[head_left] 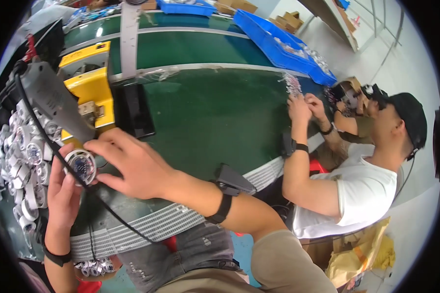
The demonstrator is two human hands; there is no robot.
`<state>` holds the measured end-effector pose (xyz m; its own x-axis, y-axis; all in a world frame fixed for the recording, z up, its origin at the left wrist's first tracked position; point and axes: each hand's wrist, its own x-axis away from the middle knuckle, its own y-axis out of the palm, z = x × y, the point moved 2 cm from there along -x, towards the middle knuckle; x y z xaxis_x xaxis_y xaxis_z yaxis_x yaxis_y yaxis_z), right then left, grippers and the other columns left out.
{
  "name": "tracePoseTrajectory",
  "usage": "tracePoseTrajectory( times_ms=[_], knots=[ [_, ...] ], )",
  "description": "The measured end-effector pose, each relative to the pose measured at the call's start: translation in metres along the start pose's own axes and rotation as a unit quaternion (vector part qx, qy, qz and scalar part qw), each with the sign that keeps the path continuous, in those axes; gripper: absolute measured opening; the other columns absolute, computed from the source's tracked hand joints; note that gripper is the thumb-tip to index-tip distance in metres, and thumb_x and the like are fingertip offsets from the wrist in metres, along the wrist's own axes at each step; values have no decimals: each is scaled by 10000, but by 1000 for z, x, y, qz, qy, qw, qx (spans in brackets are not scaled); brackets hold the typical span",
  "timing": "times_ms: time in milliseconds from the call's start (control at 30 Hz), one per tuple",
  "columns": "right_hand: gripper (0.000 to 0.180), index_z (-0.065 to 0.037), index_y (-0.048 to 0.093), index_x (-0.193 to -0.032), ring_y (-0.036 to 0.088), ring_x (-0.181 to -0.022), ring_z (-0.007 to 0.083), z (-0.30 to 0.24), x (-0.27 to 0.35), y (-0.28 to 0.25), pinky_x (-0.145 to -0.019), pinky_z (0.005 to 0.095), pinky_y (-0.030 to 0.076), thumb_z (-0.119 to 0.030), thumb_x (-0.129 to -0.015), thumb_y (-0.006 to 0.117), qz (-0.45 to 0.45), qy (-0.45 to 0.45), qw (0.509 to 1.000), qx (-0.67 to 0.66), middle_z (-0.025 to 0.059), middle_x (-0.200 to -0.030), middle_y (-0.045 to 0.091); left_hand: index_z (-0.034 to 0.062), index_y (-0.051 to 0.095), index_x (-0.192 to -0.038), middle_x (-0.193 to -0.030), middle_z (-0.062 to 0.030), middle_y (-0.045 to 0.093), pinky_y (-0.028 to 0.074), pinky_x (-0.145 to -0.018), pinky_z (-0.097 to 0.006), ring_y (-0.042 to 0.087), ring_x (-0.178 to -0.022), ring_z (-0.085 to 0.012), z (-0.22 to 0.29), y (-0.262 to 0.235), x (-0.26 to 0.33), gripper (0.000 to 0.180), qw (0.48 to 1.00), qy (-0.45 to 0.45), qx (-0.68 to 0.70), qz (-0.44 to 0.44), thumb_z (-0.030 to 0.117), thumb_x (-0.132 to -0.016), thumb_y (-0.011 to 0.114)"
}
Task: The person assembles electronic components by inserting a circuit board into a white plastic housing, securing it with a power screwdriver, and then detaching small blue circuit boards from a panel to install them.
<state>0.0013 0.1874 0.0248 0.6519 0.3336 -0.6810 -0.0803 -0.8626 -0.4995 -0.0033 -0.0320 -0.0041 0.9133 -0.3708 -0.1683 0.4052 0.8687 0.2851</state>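
Note:
At the left side of the bench, my left hand (pixel 63 195) grips a round white housing (pixel 81 166) with a dark circuit board showing inside its ring. My right hand (pixel 134 163) curls around the housing's right side, finger and thumb at its rim. A black cable (pixel 113 215) runs across in front of the housing and hides part of it. Just beyond my hands a grey handheld power tool (pixel 54 95) leans against a yellow fixture (pixel 90 88). A heap of similar white housings (pixel 27 166) lies left of my left hand.
A dark flat panel (pixel 134 110) lies right of the fixture on the green bench (pixel 200 117). Blue bins (pixel 283 46) stand on the far side. To my right a co-worker (pixel 347 190) handles a bundle of small parts (pixel 292 84). A black box-shaped object (pixel 233 179) sits near the bench edge.

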Motion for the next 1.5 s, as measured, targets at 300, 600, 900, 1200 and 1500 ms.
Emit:
tracePoseTrajectory(
  times_ms=[300, 600, 900, 1200, 1500],
  knots=[
    [311, 4, 651, -1058, 661, -798, 214, 6, 3, -16, -689, 297, 548, 20, -763, 750, -16, 79, 997, -14, 109, -930, 637, 86, 363, -1421, -1262, -88, 551, 525, -936, -387, 585, -1116, -195, 5, 22, -19, 477, 986, -6, 124, -110, 166, -995, 562],
    [132, -12, 693, -888, 644, -748, 198, 9, 2, -19, -648, 283, 519, -6, -768, 750, -8, 46, 999, 5, 92, -876, 644, 99, 396, -1342, -1256, -168, 564, 511, -931, -408, 592, -1138, -270, 7, 22, -18, 503, 990, -14, 91, -102, 156, -925, 672],
    [139, -16, 689, -860, 645, -780, 238, 9, -1, -20, -697, 320, 508, -32, -743, 763, 9, 67, 998, 3, 98, -846, 638, 60, 399, -1291, -1297, -182, 552, 470, -1027, -426, 593, -1195, -345, 10, 24, -18, 439, 995, -50, 6, -83, -77, -900, 546],
    [142, -22, 691, -855, 645, -783, 249, 6, 1, -20, -700, 333, 508, -49, -736, 764, -26, 80, 996, 19, 96, -843, 637, 37, 431, -1304, -1202, -97, 578, 503, -963, -346, 604, -1106, -194, 7, 24, -18, 456, 995, -76, 8, -68, -83, -876, 533],
    [342, -16, 655, -1051, 639, -921, 265, 8, -10, -24, -839, 348, 501, -66, -731, 762, -27, 12, 997, 70, 128, -974, 630, 14, 451, -1314, -1166, -96, 592, 535, -951, -352, 626, -1072, -205, -9, 24, -19, 353, 985, -146, -53, -70, 16, -972, 539]
  ],
)
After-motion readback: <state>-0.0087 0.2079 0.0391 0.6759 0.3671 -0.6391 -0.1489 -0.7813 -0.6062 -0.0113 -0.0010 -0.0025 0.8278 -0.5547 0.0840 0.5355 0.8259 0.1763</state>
